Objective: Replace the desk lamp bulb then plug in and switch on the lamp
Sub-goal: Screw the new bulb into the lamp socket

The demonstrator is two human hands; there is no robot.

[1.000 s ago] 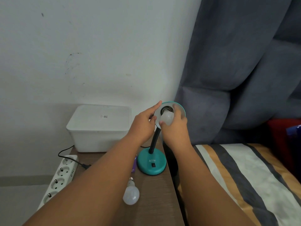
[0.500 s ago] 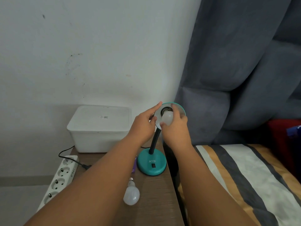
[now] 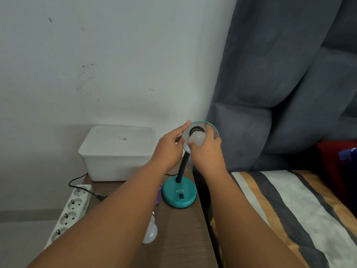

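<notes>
Gripping bulb (image 3: 197,138) at shade (image 3: 212,127) with right hand (image 3: 207,153), left hand (image 3: 170,147) pinching shade rim, spare bulb (image 3: 150,232) lying on table (image 3: 181,229) near lamp base (image 3: 179,193).

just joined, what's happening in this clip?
A person is changing the bulb in a teal desk lamp on a wooden bedside table. The left hand steadies the rim of the lamp shade, while the right hand grips a white bulb at the socket. A second bulb lies loose on the table. A white power strip sits to the left; none of its visible sockets has a plug in it, and the lamp is unlit.
</notes>
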